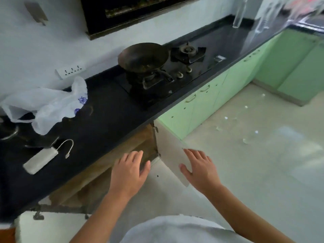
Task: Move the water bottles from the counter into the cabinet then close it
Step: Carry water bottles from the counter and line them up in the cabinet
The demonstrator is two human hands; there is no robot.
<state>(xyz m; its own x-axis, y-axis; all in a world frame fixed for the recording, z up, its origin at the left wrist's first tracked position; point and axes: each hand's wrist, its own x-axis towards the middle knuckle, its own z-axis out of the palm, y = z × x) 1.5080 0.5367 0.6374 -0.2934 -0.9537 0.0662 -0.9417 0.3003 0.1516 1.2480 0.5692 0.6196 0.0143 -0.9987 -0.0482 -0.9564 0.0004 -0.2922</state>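
The cabinet (108, 165) under the black counter (108, 109) stands open, its brown inside visible below the counter edge. Its right door (168, 148) swings out over the floor, pale inner face toward me. My right hand (198, 170) lies flat on that door with straight fingers. My left hand (129, 168) hovers open in front of the cabinet opening, holding nothing. A second door (52, 227) juts out at the lower left. Clear bottles (239, 14) stand far along the counter at the top right, blurred. I cannot see any bottles inside the cabinet.
A gas stove (175, 71) with a dark pan (142, 57) sits mid-counter. A white plastic bag (47, 104) and a white power bank with cable (41, 159) lie at the left. Green cabinet fronts (206, 102) line the right. Small white scraps dot the floor (245, 155).
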